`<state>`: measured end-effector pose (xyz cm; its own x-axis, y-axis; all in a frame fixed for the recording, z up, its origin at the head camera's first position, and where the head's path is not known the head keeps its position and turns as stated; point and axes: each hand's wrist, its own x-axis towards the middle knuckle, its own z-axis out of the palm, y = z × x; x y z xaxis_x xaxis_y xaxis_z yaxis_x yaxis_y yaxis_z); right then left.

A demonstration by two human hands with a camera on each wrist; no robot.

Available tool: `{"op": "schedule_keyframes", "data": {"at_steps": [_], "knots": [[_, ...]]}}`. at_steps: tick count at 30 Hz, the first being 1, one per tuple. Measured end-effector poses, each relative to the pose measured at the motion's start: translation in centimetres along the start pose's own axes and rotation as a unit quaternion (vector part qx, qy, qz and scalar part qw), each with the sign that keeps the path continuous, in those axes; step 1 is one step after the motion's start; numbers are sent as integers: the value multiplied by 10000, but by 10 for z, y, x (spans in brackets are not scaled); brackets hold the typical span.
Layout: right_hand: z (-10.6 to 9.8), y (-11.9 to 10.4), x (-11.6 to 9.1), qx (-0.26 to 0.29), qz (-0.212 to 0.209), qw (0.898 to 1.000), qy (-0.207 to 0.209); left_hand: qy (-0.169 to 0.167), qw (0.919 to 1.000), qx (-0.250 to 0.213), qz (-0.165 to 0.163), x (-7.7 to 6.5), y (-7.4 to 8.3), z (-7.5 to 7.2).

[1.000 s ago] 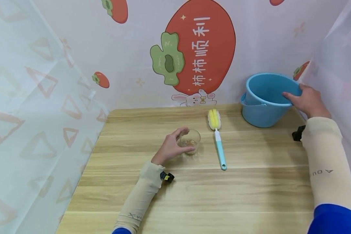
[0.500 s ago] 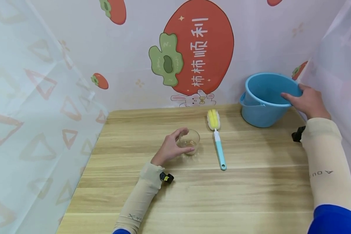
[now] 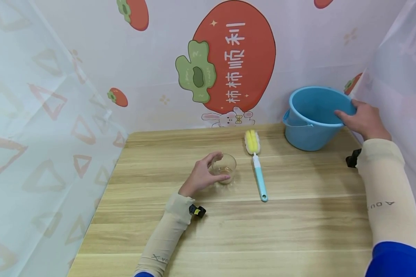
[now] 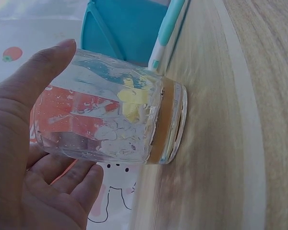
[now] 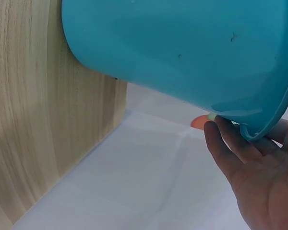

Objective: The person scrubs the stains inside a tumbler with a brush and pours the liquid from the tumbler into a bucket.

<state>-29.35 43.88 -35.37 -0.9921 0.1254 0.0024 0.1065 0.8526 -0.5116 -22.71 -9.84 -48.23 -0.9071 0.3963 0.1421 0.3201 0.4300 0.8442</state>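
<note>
My left hand (image 3: pixel 201 176) holds a clear drinking glass (image 3: pixel 230 163) upright on the wooden table, thumb on the near side and fingers on the far side. A shallow layer of liquid shows at the bottom of the glass, and droplets cling to its wall in the left wrist view. At the back right, my right hand (image 3: pixel 366 122) grips the rim of a light blue bucket (image 3: pixel 306 134), thumb inside and fingers outside. The right wrist view shows those fingers (image 5: pixel 225 148) by the rim's edge. The bucket stands upright, its handle hanging down on the left.
A bottle brush (image 3: pixel 259 175) with a yellow and white sponge head lies between the glass and the bucket, its blue handle toward me. A printed white sheet (image 3: pixel 152 69) hangs behind the wooden table (image 3: pixel 249 234), with more sheeting at both sides.
The head view has shifted very slightly. Both hands keep their hold on the glass and the bucket, and neither thing has visibly moved on the table.
</note>
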Motion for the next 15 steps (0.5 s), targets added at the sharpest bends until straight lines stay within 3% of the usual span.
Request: {"op": "schedule_keyframes", "data": {"at_steps": [15], "knots": [[-5, -3, -1, 358, 378, 9985, -176, 2, 10000, 37, 12, 0, 0, 0]]}}
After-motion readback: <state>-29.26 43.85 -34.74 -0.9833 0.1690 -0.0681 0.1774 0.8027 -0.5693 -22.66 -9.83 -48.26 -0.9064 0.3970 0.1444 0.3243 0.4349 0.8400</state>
